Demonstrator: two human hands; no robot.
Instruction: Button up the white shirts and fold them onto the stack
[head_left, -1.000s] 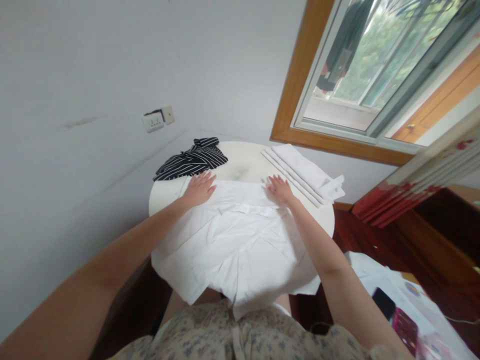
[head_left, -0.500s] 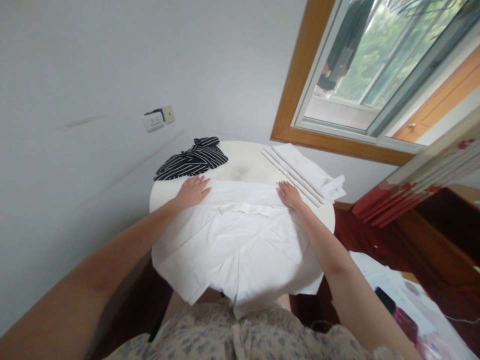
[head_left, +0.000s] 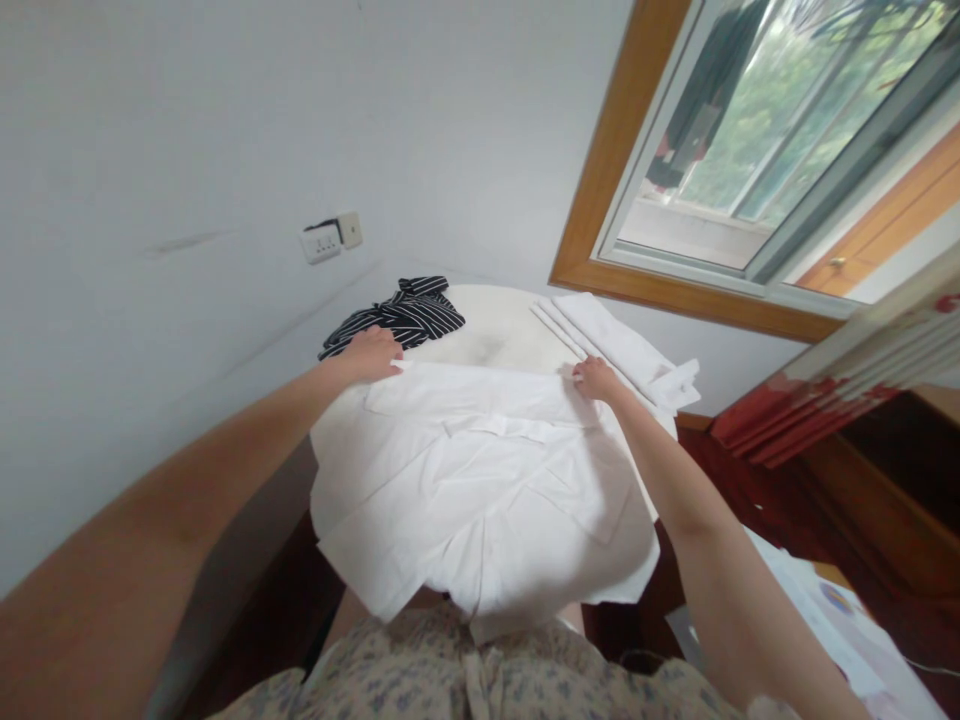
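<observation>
White shorts (head_left: 487, 480) lie spread over a round white table (head_left: 487, 325), their waist edge away from me and the lower part hanging over the near edge. At the far left corner of the waist, my left hand (head_left: 373, 353) pinches the fabric, lifting it slightly. My right hand (head_left: 595, 379) grips the far right corner between thumb and fingers. Close beyond my left hand is a crumpled black-and-white striped cloth (head_left: 401, 318). Folded white fabric (head_left: 611, 335) lies just past my right hand, at the table's right side.
A wall with a socket (head_left: 321, 243) stands behind the table. To the right are a wood-framed window (head_left: 574, 262) and a red-and-white curtain (head_left: 765, 425). Papers (head_left: 817, 610) lie on a surface at the lower right.
Both hands lay flat on the waist part before; now they have closed on its far corners. My left hand shifted left and away from me, and my right hand slightly right.
</observation>
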